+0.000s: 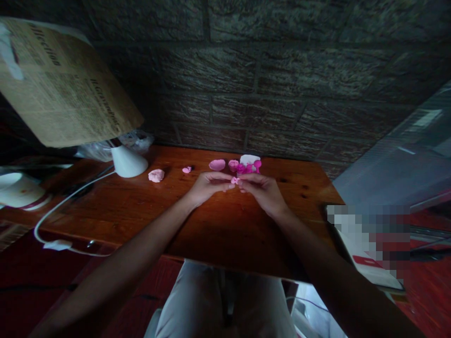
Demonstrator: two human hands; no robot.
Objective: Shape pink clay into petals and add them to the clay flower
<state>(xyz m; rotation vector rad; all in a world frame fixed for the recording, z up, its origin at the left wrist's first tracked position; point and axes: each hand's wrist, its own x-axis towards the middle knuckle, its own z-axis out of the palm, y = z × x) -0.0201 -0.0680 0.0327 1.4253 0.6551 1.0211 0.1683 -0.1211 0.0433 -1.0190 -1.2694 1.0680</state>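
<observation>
Over the wooden table, a small pink clay-like piece is pinched between the fingertips of both hands. My left hand grips it from the left, thumb and forefinger closed on it. From the other side my right hand pinches the same piece. Just behind the hands lie a flat pink oval, a round pink piece, several magenta pieces and a white piece. Farther left are a small pink lump and a larger pale pink lump.
A lamp with a paper-covered shade and white base stands at the left, its white cord hanging over the front edge. Beside it is a white cup. The stone wall borders the wooden table at the back.
</observation>
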